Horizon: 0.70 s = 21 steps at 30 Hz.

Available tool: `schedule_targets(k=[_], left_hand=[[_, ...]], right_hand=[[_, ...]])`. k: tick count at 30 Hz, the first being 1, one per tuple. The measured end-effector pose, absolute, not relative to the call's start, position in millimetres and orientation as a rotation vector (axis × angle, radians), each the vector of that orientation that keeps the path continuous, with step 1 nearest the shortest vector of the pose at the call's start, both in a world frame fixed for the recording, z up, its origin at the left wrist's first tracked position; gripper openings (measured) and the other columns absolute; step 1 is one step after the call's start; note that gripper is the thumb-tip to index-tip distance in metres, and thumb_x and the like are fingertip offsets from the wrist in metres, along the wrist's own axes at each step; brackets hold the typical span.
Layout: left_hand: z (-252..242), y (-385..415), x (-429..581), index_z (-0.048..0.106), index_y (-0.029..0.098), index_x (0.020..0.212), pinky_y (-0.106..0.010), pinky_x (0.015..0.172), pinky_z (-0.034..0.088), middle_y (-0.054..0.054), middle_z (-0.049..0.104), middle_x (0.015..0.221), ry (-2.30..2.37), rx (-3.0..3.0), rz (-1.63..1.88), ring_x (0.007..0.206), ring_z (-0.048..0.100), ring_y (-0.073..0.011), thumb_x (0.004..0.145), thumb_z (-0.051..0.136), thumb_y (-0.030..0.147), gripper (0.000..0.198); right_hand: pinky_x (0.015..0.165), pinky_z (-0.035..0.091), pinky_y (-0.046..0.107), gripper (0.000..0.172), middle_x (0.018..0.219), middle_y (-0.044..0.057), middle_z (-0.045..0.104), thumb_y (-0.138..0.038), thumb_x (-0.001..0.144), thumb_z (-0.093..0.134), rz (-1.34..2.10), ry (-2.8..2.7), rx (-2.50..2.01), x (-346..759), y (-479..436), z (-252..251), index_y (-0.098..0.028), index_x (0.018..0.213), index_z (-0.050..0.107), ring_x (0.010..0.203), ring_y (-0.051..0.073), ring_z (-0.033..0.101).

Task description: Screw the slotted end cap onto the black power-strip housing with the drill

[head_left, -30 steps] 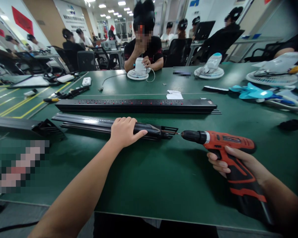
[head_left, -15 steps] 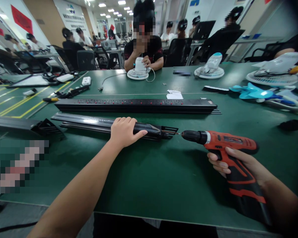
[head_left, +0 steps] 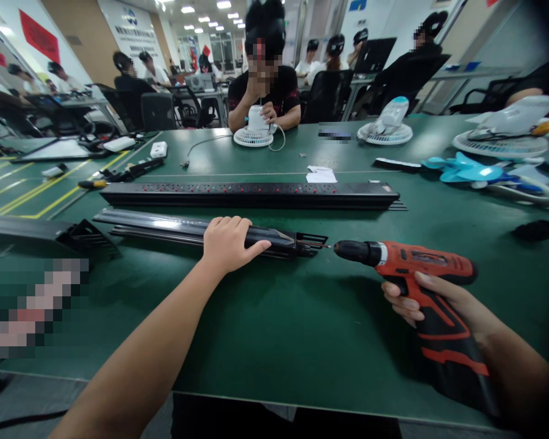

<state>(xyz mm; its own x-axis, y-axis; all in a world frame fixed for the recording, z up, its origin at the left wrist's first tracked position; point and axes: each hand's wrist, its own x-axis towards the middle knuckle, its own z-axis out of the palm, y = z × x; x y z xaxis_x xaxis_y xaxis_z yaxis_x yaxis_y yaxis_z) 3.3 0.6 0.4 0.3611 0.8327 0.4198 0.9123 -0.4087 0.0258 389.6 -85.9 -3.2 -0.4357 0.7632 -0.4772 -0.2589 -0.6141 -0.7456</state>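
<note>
My left hand (head_left: pixel 226 242) lies over a long black profile bar (head_left: pixel 165 224), fingers wrapped across its top and thumb stretched toward its right end. Slotted black pieces (head_left: pixel 312 239) stick out of that end. In my right hand (head_left: pixel 457 305) is a red and black cordless drill (head_left: pixel 425 259), held by its handle and pointing left. Its thin bit reaches to the bar's right end; whether the tip touches a screw cannot be made out. Behind the bar lies a long black power strip (head_left: pixel 251 195) with a row of red dots.
Another dark bar (head_left: pixel 22 228) lies at the left. Across the green table (head_left: pixel 274 341) a person works on a white fan (head_left: pixel 255 131). More white fan parts (head_left: pixel 387 128), blue fan blades (head_left: pixel 466 167) and a paper scrap (head_left: pixel 321 175) lie farther back.
</note>
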Motion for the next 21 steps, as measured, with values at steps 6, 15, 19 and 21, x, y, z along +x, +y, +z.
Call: schedule_targets(k=[6, 15, 19, 21], left_hand=[[1.2, -0.5, 4.0, 0.073, 0.021, 0.109, -0.048, 0.097, 0.047, -0.012, 0.076, 0.102, -1.579, -2.407, -0.560, 0.097, 0.069, -0.0328, 0.097, 0.039, 0.080, 0.069], [0.0, -0.1, 3.9, 0.074, 0.020, 0.109, -0.048, 0.096, 0.047, -0.012, 0.077, 0.103, -1.571, -2.398, -0.567, 0.099, 0.069, -0.0333, 0.097, 0.041, 0.080, 0.069], [-2.6, 0.7, 3.4, 0.074, 0.020, 0.108, -0.048, 0.094, 0.048, -0.012, 0.077, 0.101, -1.546, -2.381, -0.596, 0.097, 0.069, -0.0334, 0.097, 0.041, 0.080, 0.070], [-4.0, 1.3, 2.9, 0.075, 0.019, 0.107, -0.049, 0.093, 0.048, -0.012, 0.077, 0.099, -1.521, -2.373, -0.623, 0.095, 0.069, -0.0337, 0.097, 0.041, 0.080, 0.071]], right_hand=[[0.037, 0.037, 0.021, 0.034, 0.049, -0.004, 0.046, -0.051, 0.061, 0.054, 2.094, -0.776, -1.114, 390.3, -86.2, -3.5, -0.020, 0.074, 0.057, 0.042, 0.009, 0.037], [0.038, 0.038, 0.021, 0.033, 0.050, -0.003, 0.048, -0.050, 0.061, 0.054, 2.094, -0.766, -1.095, 391.1, -86.1, -4.6, -0.020, 0.074, 0.057, 0.042, 0.009, 0.037], [0.037, 0.039, 0.021, 0.030, 0.051, -0.003, 0.049, -0.047, 0.062, 0.055, 2.071, -0.757, -1.076, 391.3, -85.7, -6.0, -0.021, 0.077, 0.058, 0.043, 0.009, 0.038], [0.037, 0.039, 0.021, 0.029, 0.051, -0.003, 0.050, -0.046, 0.062, 0.055, 2.061, -0.749, -1.075, 391.2, -85.4, -6.4, -0.022, 0.078, 0.057, 0.043, 0.009, 0.038]])
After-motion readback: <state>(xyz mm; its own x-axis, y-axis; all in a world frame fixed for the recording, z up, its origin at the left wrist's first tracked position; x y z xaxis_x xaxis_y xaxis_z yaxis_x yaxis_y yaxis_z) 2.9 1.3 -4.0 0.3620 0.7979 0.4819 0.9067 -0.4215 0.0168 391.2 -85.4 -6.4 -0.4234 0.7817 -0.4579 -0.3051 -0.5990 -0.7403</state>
